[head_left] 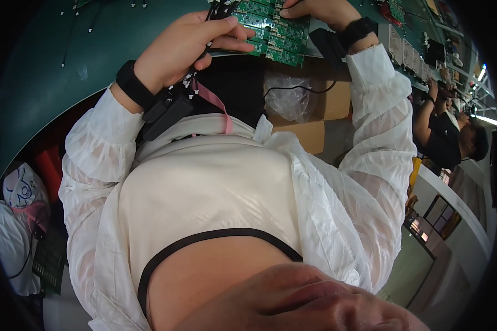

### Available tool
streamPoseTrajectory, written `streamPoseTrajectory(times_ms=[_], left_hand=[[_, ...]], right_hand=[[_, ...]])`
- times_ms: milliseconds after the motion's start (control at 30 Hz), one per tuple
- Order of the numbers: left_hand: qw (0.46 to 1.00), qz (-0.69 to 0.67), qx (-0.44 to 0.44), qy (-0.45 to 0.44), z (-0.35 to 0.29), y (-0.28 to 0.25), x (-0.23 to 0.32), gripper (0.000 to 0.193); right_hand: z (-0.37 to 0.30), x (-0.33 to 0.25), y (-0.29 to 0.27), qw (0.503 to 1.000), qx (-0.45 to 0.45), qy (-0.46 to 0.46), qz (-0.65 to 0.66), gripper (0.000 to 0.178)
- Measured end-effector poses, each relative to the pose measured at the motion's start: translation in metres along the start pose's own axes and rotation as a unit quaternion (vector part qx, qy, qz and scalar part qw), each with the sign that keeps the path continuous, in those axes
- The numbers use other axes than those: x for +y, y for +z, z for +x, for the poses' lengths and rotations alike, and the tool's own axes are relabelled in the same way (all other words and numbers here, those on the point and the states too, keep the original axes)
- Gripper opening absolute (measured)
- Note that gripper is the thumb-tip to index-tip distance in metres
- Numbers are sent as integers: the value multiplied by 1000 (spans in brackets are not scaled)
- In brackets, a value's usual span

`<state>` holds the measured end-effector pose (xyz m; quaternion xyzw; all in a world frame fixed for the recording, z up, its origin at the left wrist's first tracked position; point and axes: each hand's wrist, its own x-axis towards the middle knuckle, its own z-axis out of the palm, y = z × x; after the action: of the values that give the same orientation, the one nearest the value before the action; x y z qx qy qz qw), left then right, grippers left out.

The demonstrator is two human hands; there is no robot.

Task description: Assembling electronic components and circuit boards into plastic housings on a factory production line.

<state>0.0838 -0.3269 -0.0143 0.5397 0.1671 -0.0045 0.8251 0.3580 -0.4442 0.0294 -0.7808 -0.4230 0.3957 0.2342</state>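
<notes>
My left hand (179, 44) is closed round a bundle of thin black cables (218, 10). Small white connectors on their ends (190, 88) hang out below the palm, and some fingers reach over the left side of a green circuit board panel (279, 41). The panel carries rows of small parts and white sockets, and its top runs out of view. At its upper right, the fingertips of my right hand (317, 10) are pinched together against the board. A dark wire-like piece shows by them, but what they grip is too small to make out.
Loose cables (64, 52) lie on the green table (33, 83) at left. Under its edge stands an open cardboard box (335, 102) with clear plastic (287, 99) inside. Pale trays (406, 52) line the right side, where another person (444, 132) is at work. A black cord (301, 87) hangs below my right wrist.
</notes>
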Motion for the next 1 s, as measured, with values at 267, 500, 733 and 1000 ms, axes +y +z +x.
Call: streamPoseTrajectory(times_ms=[267, 500, 733, 1000], left_hand=[[999, -18, -42, -2, 0, -3, 5, 33], [997, 37, -69, -16, -11, 14, 20, 35], [989, 121, -52, -72, -13, 5, 25, 37], [995, 25, 89, 30, -16, 8, 19, 37]], right_hand=[[-88, -32, 8, 963, 260, -64, 3, 16], [-41, -35, 72, 771, 281, -553, 143, 16], [-85, -36, 65, 899, 228, -308, -211, 24], [-112, -9, 78, 867, 282, -224, -346, 19]])
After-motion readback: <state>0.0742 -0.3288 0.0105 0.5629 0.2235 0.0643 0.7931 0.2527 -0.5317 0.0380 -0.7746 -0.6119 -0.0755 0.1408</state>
